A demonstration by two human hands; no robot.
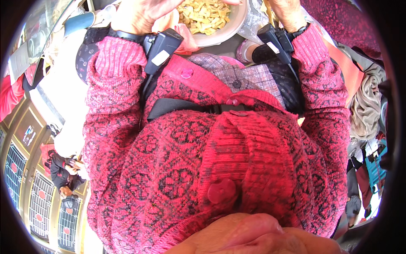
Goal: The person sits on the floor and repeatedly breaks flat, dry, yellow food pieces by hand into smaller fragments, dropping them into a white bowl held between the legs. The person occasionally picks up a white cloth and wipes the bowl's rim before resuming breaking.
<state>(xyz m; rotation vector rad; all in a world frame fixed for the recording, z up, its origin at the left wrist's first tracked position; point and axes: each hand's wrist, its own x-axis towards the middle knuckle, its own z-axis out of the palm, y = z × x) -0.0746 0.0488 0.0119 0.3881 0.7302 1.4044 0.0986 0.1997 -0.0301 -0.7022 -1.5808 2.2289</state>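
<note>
At the top edge my left hand (137, 16) is beside a pale bowl (218, 39) full of cut yellowish pieces (206, 16). One of its digits stretches out toward the bowl and the hand looks open, though most of the fingers are cut off by the frame. A fingertip (231, 1) shows over the bowl's far side; whose hand it belongs to is unclear. To the right of the bowl is my right hand (288, 13), its fingers mostly out of view. A narrow tan-yellow thing (269, 12) lies against it; whether it is gripped cannot be seen.
Clear plastic film (250, 28) lies right of the bowl, pink cloth (184, 35) at its lower left. Black devices (164, 51) are strapped on both wrists. A crumpled grey-brown cloth (367, 99) hangs at right. Another person (63, 171) is at far left near a patterned metal gate (40, 205).
</note>
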